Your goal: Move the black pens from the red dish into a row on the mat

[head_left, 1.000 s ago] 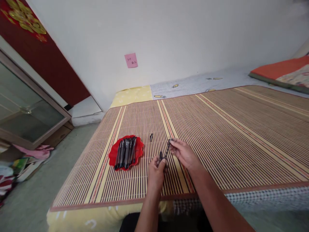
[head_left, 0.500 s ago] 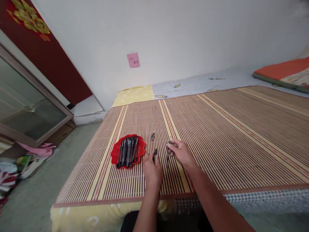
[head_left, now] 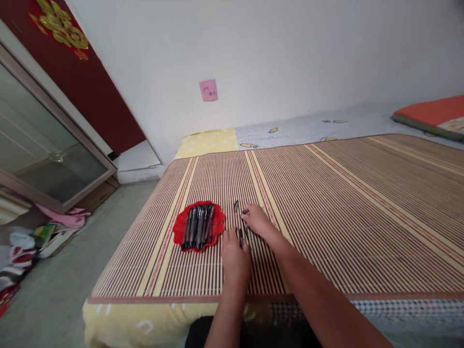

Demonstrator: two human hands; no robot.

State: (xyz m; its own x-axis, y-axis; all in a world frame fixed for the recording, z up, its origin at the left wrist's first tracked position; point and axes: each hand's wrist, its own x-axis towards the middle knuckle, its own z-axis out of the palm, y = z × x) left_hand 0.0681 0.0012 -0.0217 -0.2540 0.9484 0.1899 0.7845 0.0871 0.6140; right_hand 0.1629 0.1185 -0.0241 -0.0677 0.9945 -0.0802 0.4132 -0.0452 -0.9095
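Observation:
My left hand (head_left: 236, 256) is closed around a short dark pen barrel (head_left: 240, 236), whose upper end sticks up between thumb and fingers. Just to its right, my right hand (head_left: 258, 220) pinches a thin dark stick like a pen refill (head_left: 246, 232), which points down toward the barrel; whether the two touch I cannot tell. A dark pen cap (head_left: 236, 205) lies on the mat beyond my hands. Left of my left hand, a red scalloped plate (head_left: 177, 235) bears several black pens (head_left: 197, 225) lying side by side.
A striped bamboo mat (head_left: 326, 217) covers the bed. White wall (head_left: 282, 58) with a pink note (head_left: 209, 90) rises behind. An orange folded quilt (head_left: 431, 113) lies far right. On the left floor are a glass-fronted cabinet door (head_left: 54, 140) and piled cloths (head_left: 21, 251).
My right hand has moved left with the thin stick, close to the barrel in my left hand. The camera view has shifted slightly left.

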